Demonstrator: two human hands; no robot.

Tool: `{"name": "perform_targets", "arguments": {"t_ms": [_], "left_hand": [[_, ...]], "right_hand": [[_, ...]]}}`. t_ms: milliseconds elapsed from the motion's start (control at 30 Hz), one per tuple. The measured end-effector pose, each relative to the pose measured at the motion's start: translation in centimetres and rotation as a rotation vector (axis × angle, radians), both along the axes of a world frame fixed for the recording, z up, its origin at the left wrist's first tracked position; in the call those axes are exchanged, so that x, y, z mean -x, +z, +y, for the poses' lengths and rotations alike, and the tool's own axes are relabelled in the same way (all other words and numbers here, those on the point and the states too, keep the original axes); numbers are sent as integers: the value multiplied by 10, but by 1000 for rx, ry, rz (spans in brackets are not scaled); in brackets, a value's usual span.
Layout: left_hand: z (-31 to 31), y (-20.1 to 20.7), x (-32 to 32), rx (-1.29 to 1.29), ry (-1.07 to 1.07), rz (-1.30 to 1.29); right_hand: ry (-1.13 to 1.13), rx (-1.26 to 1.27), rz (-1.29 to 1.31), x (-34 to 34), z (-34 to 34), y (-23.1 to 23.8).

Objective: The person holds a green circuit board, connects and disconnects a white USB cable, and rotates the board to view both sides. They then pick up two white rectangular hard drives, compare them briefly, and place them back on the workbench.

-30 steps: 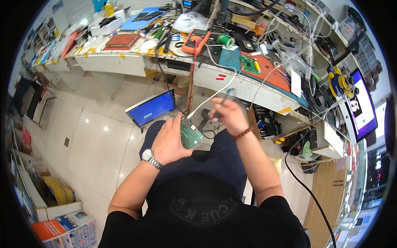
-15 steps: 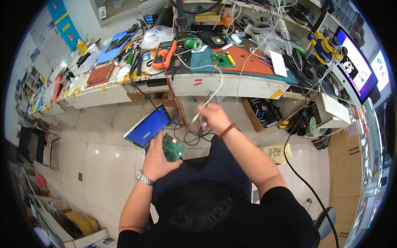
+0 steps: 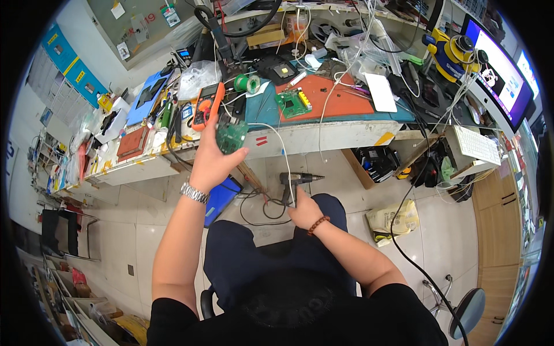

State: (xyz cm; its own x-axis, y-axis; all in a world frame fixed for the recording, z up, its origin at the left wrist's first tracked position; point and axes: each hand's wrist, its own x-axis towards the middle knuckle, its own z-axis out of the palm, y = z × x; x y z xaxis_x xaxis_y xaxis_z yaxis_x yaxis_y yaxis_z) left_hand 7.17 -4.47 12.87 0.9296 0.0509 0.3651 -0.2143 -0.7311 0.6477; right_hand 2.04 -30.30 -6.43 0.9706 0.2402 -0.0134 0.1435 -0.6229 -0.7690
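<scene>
My left hand is raised at the front edge of the workbench. It grips a green circuit board between thumb and fingers. The orange multimeter lies just beyond my fingertips. Lower down, above my lap, my right hand is closed around the lower end of a white cable that loops down from the bench. What is inside the fist is partly hidden. A black drill-shaped tool shows just past my right hand; I cannot tell if the hand touches it.
A second green board lies on an orange mat on the bench. Beside it are a green solder spool and a white flat panel. Below my left forearm is a blue-screened display. A cardboard box stands under the bench.
My left hand has lifted the circuit board away from the blue-screened display, up to the bench edge. My right hand has dropped toward my lap with the white cable. The drill-shaped tool now shows more plainly.
</scene>
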Motion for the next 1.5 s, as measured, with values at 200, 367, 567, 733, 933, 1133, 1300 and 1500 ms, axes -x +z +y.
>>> {"name": "perform_targets", "arguments": {"t_ms": [200,367,567,733,933,1133,1300,1500], "left_hand": [[-34,30,-132,-295,27,-71],[-62,29,-247,-482,123,111],[-76,8,-310,-646,141,233],[-87,10,-254,-612,-115,-194],[-105,-2,-193,-659,-217,272],[-103,-6,-191,-572,-150,93],[-104,4,-175,-336,-194,-140],[-84,36,-128,307,-140,-164]], "right_hand": [[39,104,60,-37,-34,-7],[-23,180,134,-54,-48,-19],[-31,87,138,-73,-71,-30],[-6,26,62,-94,-84,-24],[-29,-176,-69,-90,-94,8],[-11,-166,44,-59,-98,62],[144,-83,323,-49,-99,90],[341,-455,564,-46,-89,93]]}}
